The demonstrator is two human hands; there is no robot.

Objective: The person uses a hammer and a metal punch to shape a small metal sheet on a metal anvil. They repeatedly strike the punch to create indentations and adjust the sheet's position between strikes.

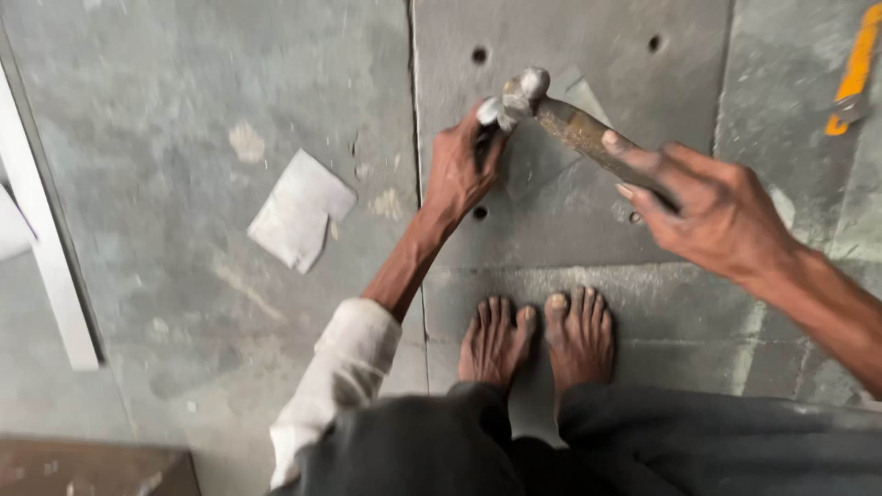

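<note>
I squat barefoot on grey metal sheets [184,184]. My right hand [712,207] grips the worn wooden handle of a hammer [574,124], whose pale metal head [528,87] is raised at the top centre. My left hand [459,170] is closed around a small dark tool [484,138], held upright on the sheet just under the hammer head. What kind of tool it is stays hidden by the fingers. A triangular metal piece [542,156] lies flat beneath both hands.
A pale square offcut [299,209] lies on the sheet to the left. A white bar [41,239] runs along the left edge. An orange-handled tool [854,78] lies at top right. Small round holes [479,55] dot the sheet. My feet [537,335] rest below.
</note>
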